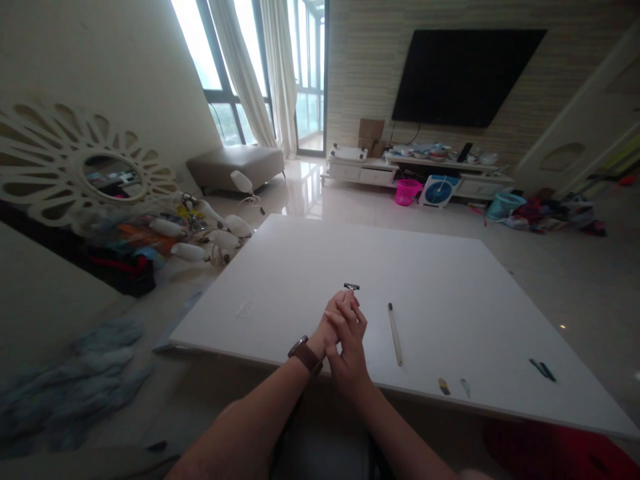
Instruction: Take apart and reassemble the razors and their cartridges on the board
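My left hand point(327, 327) and my right hand point(349, 333) are folded together above the near part of the white table point(430, 273). The right fingers lie closed over the left ones; anything between them is hidden. Just beyond my fingertips shows the dark head of a razor point(351, 287). Its handle is covered by my hands, so I cannot tell whether it is held or lies on the table. A light-handled toothbrush point(395, 337) with dark bristles lies right of my hands. On the left is a small clear plastic piece point(245, 309).
Near the front edge lie a small yellow-and-dark piece point(444, 386) and a small grey key-like piece point(465, 387). Dark green, slim items point(543, 369) lie far right. A lamp with white shades point(225, 230) stands beyond the left edge. Farther back are a pink basket point(407, 192) and a bench point(237, 167).
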### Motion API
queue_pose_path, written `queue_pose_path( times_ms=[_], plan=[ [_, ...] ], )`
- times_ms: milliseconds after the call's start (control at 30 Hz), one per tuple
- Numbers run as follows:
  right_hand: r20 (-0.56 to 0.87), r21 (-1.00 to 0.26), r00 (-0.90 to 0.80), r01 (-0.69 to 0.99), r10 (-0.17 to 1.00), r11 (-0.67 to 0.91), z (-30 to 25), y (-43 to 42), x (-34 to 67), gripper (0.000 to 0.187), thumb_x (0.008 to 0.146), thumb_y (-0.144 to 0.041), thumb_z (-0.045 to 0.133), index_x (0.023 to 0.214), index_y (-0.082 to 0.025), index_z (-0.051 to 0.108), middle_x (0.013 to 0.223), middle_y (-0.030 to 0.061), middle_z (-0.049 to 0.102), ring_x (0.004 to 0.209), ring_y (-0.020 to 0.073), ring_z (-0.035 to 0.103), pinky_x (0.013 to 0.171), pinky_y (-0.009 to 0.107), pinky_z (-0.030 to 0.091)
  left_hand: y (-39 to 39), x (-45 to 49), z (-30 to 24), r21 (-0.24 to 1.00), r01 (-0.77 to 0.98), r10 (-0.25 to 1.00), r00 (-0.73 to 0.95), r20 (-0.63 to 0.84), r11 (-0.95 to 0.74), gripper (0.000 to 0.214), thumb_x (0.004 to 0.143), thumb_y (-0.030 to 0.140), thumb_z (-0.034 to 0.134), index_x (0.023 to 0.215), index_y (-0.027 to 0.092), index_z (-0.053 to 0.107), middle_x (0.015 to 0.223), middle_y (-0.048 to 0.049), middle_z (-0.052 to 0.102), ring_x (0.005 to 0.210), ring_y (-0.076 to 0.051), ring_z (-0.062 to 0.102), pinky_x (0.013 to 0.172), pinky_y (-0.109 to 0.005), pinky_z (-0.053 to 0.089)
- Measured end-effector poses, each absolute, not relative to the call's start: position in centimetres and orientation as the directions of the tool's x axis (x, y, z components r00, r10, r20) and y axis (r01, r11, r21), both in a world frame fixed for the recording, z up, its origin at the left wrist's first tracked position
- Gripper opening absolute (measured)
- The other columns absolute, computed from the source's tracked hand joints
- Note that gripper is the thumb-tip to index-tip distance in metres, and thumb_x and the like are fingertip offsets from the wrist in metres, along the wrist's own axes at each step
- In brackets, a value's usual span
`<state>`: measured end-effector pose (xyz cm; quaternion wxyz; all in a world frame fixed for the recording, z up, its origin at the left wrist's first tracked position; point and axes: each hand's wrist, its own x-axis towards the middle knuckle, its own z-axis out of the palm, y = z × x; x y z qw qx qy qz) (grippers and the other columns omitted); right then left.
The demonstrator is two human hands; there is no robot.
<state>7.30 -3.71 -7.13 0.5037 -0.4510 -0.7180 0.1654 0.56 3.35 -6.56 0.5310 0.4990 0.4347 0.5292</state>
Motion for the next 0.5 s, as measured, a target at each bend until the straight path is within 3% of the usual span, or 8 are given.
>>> queue_pose_path(
  times_ms=[167, 267, 367, 433, 500],
  plan=[
    [0.595, -0.693, -0.089, 0.447, 0.799, 0.566, -5.9, -3.4, 7.8, 0.044, 0.094, -0.028, 0.052, 0.138, -0.028, 0.049, 0.155, 0.0078, 0.036, 0.146, 0.0291, 0.026, 0.118, 0.055, 0.027, 4.9, -0.3, -5.1, 0.998, -0.055, 0.992, 0.128, 0.001, 0.006, 0.035, 0.087, 0.051, 0.058, 0.074, 0.019, 0.06, 0.073, -0.0035, 0.059, 0.07, -0.017, 0.057, 0.069, -0.033, 0.05],
    [0.538, -0.803, 0.122, 0.375, 0.834, 0.463, -5.6, -2.2, 8.6, 0.045, 0.094, -0.031, 0.051, 0.138, -0.028, 0.046, 0.154, 0.0103, 0.035, 0.142, 0.0277, 0.033, 0.109, 0.051, 0.039, 5.5, -0.7, -4.2, 0.995, 0.07, 0.994, 0.089, 0.071, -0.077, 0.04, 0.089, 0.054, 0.055, 0.082, 0.017, 0.068, 0.084, -0.0057, 0.067, 0.081, -0.019, 0.06, 0.076, -0.032, 0.048],
    [0.238, -0.971, 0.326, 0.102, 0.915, 0.216, -5.8, -0.4, 9.8, 0.037, 0.091, -0.037, 0.052, 0.125, -0.024, 0.051, 0.13, 0.0121, 0.055, 0.116, 0.0251, 0.056, 0.086, 0.041, 0.052, 5.4, -0.6, -3.6, 0.982, 0.135, 0.988, 0.099, 0.119, -0.131, 0.04, 0.092, 0.051, 0.052, 0.096, 0.018, 0.074, 0.099, -0.0077, 0.07, 0.095, -0.022, 0.062, 0.088, -0.035, 0.047],
    [-0.009, -0.991, 0.281, -0.132, 0.96, 0.03, -6.1, 0.8, 10.7, 0.027, 0.089, -0.041, 0.051, 0.107, -0.021, 0.057, 0.1, 0.0076, 0.065, 0.091, 0.0217, 0.063, 0.076, 0.035, 0.052, 5.1, -0.4, -3.5, 0.975, 0.148, 0.979, 0.143, 0.147, -0.168, 0.038, 0.094, 0.047, 0.051, 0.102, 0.019, 0.075, 0.105, -0.0082, 0.07, 0.102, -0.023, 0.062, 0.095, -0.037, 0.046],
    [-0.125, -0.956, 0.193, -0.287, 0.973, -0.065, -6.4, 1.6, 11.4, 0.025, 0.087, -0.043, 0.051, 0.094, -0.02, 0.059, 0.084, 0.0039, 0.064, 0.078, 0.0188, 0.063, 0.071, 0.032, 0.051, 4.8, -0.1, -3.7, 0.967, 0.146, 0.966, 0.183, 0.183, -0.21, 0.036, 0.096, 0.044, 0.05, 0.104, 0.02, 0.075, 0.111, -0.0086, 0.069, 0.109, -0.023, 0.061, 0.102, -0.038, 0.043]
  ],
)
